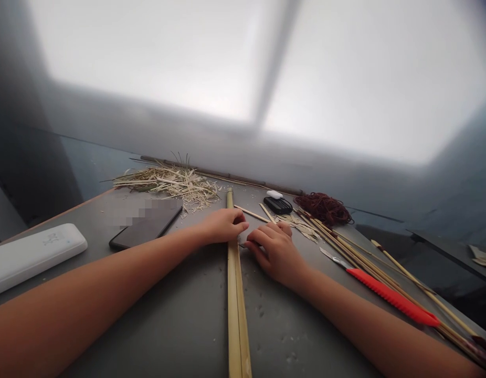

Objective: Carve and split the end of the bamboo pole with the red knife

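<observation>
A long split length of bamboo (234, 304) runs away from me over the grey table, with a lengthwise split in its near part. My left hand (224, 226) lies across it, fingers curled and thumb close to the index finger; what they pinch is hidden. Just to the right of the bamboo, my right hand (275, 248) is closed, its fingertips drawn together. A small dark point shows by its thumb, too little to name. Close beyond both hands lies a thin bamboo strip (251, 212), partly hidden by the right hand.
Bamboo shavings (168, 181) are heaped at the far left, near a dark tablet or phone (148, 231) and a white case (34, 257). On the right lie a red-handled utility knife (392, 296), slender sticks (345, 247), dark red cord (324, 207) and a black device (278, 205).
</observation>
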{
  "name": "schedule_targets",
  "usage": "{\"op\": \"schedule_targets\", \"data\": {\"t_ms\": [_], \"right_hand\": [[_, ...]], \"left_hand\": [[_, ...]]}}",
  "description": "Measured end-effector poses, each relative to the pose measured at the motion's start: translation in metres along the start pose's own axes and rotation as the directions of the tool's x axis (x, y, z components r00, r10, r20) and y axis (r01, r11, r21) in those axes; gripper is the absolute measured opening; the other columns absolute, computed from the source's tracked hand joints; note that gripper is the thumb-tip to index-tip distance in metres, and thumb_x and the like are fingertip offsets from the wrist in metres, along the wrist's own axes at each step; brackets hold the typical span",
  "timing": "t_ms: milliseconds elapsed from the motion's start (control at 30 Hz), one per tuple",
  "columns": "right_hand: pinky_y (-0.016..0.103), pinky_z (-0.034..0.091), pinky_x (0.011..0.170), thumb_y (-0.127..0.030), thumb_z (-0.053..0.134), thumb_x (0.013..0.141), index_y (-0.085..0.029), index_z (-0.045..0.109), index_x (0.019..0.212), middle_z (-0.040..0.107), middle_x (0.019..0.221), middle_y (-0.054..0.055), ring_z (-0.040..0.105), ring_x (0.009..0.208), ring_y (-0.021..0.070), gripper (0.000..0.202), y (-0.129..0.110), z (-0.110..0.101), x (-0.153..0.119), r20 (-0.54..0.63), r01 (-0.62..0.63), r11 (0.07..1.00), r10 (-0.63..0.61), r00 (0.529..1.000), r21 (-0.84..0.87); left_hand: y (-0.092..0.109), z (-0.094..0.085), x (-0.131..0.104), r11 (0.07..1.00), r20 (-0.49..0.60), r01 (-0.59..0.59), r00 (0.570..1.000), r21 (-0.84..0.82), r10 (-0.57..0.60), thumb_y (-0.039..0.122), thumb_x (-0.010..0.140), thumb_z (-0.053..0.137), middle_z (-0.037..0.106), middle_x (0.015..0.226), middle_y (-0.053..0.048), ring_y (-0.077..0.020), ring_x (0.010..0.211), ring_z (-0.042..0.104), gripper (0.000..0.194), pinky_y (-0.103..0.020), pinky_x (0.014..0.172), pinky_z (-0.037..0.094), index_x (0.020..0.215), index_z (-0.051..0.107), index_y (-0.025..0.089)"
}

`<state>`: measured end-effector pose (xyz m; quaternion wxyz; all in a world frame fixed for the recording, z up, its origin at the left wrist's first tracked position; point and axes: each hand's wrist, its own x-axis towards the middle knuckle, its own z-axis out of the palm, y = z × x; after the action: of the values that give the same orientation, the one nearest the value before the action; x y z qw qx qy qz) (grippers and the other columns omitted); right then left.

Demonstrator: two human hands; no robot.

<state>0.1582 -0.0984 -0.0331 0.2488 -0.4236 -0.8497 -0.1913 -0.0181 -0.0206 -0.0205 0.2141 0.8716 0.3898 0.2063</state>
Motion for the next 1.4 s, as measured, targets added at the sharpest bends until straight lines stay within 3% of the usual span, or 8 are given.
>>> {"op": "schedule_targets", "data": {"t_ms": [200,333,533,633,800,900,967,1400], "right_hand": [[0.033,0.029,0.076,-0.028,0.053,0.095,-0.021,0.062,0.081,0.065,0.074,0.001,0.054,0.074,0.0177,0.018,0.001,-0.001,-0.001,-0.058,0.003,1.000,-0.003,0.998,-0.003],[0.033,0.029,0.076,-0.028,0.052,0.095,-0.021,0.062,0.082,0.064,0.075,0.001,0.053,0.073,0.0170,0.018,-0.001,-0.002,0.000,-0.053,-0.003,0.999,0.005,0.999,0.038],[0.036,0.029,0.077,-0.027,0.048,0.096,-0.020,0.061,0.086,0.065,0.079,0.002,0.052,0.077,0.0177,0.018,-0.008,-0.009,0.000,-0.073,0.132,0.986,-0.125,0.989,0.104],[0.037,0.030,0.078,-0.028,0.048,0.097,-0.022,0.061,0.086,0.066,0.082,0.003,0.053,0.080,0.0181,0.018,-0.009,-0.010,0.000,-0.133,0.148,0.985,-0.136,0.982,0.088],[0.036,0.029,0.078,-0.023,0.050,0.096,-0.022,0.063,0.079,0.064,0.079,0.001,0.051,0.081,0.0172,0.021,-0.010,-0.009,0.001,-0.227,0.088,0.995,-0.077,0.971,0.037],[0.036,0.030,0.078,-0.023,0.048,0.096,-0.021,0.063,0.080,0.064,0.079,0.002,0.051,0.079,0.0164,0.022,-0.014,-0.008,0.001,-0.173,0.094,0.990,-0.075,0.982,0.102],[0.036,0.031,0.078,-0.024,0.046,0.096,-0.020,0.063,0.082,0.064,0.078,0.002,0.051,0.077,0.0164,0.023,-0.016,-0.008,0.001,-0.116,0.078,0.987,-0.062,0.991,0.138],[0.038,0.028,0.078,-0.026,0.047,0.095,-0.020,0.066,0.089,0.064,0.077,0.003,0.052,0.076,0.0188,0.020,-0.017,-0.006,0.001,-0.076,0.011,0.992,-0.001,0.997,0.128]], "left_hand": [[0.004,0.010,-0.001,0.989,-0.213,0.140,0.966,-0.040,-0.146,0.032,0.072,0.061,0.055,0.125,-0.013,-0.0251,0.109,0.057,0.044,-0.033,0.087,0.045,0.112,0.048,0.020],[0.004,0.005,0.003,0.921,-0.146,0.323,0.922,-0.220,-0.358,0.029,0.062,0.067,0.056,0.124,-0.015,-0.0269,0.104,0.059,0.070,-0.031,0.077,0.048,0.124,0.038,0.018],[0.014,-0.005,0.005,0.726,-0.052,0.331,0.892,-0.603,-0.450,0.027,0.074,0.057,0.058,0.074,-0.002,-0.0151,0.064,0.053,0.012,-0.026,0.053,0.039,0.080,0.054,0.018],[0.018,-0.001,0.005,0.623,-0.057,0.234,0.910,-0.746,-0.411,0.029,0.082,0.054,0.051,0.066,0.001,-0.0109,0.054,0.044,0.016,-0.025,0.051,0.037,0.071,0.051,0.018],[0.020,0.006,0.003,0.273,0.132,0.241,0.922,-0.932,-0.363,0.030,0.091,0.049,0.052,0.067,0.002,-0.0094,0.051,0.047,0.017,-0.023,0.047,0.040,0.079,0.049,0.018],[0.021,0.009,0.004,-0.045,0.266,0.266,0.911,-0.963,-0.314,0.026,0.095,0.043,0.042,0.062,0.006,-0.0056,0.041,0.038,0.013,-0.019,0.040,0.036,0.085,0.047,0.019],[0.023,0.011,0.005,-0.139,0.293,0.262,0.904,-0.955,-0.312,0.024,0.096,0.042,0.038,0.060,0.008,-0.0035,0.036,0.031,0.012,-0.016,0.037,0.032,0.085,0.046,0.019],[0.036,0.014,0.008,0.075,0.192,0.259,0.854,-0.963,-0.484,0.016,0.093,0.045,0.037,0.054,0.007,-0.0042,0.037,0.031,0.026,-0.018,0.036,0.029,0.070,0.037,0.020]]}}
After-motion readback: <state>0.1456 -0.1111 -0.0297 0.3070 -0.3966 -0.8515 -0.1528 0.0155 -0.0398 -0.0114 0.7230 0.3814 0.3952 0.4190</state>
